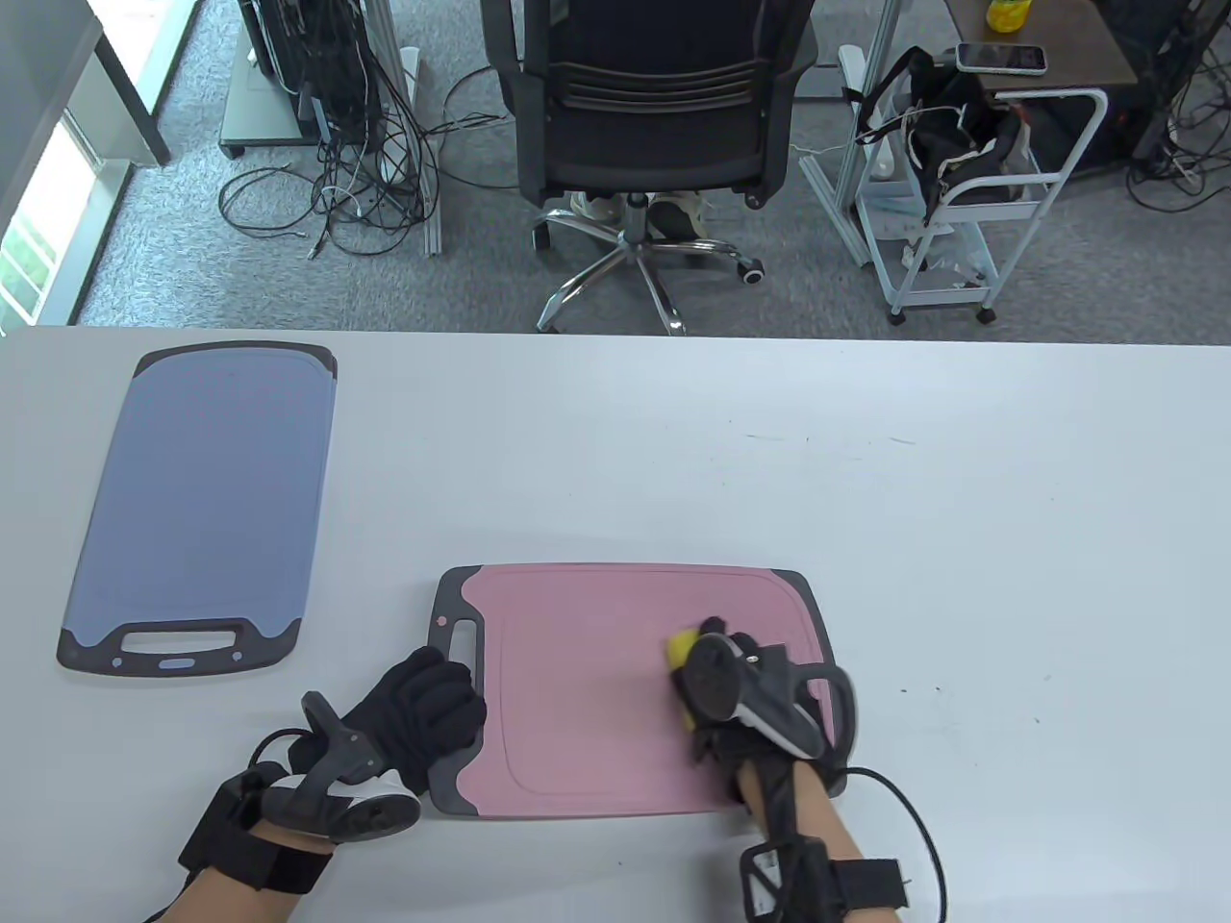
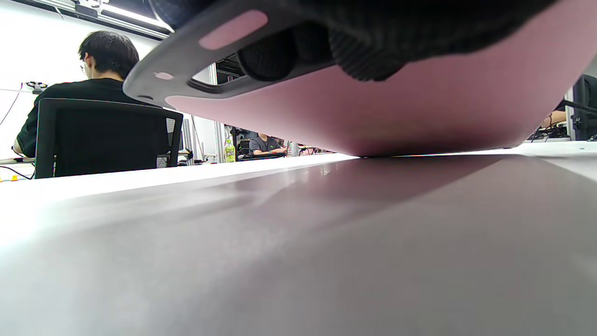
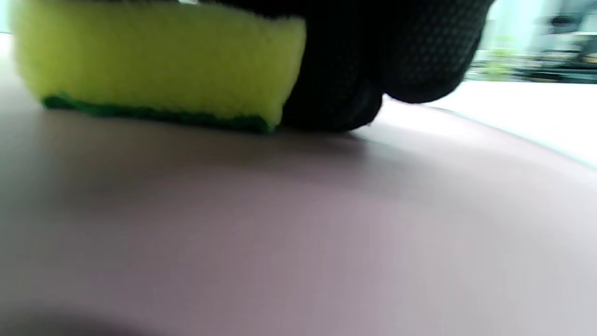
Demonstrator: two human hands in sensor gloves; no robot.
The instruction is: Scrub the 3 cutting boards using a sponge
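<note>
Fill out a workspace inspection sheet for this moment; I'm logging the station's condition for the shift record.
Surface: white table, faint marks.
Job's things: pink cutting board lifted at its handle end; blue cutting board flat, apart; yellow-green sponge on pink board. Third board not seen.
Clutter: nothing seen.
Grippers: left hand grips pink board's handle end; right hand holds sponge.
Cables: glove cable; floor cables.
Surroundings: office chair, cart, seated people.

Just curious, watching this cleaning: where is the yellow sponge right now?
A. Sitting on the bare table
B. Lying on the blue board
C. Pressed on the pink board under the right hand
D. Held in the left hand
C: the sponge sits green side down on the pink board, gripped by the right hand, while the left hand holds the board's handle end.
</note>
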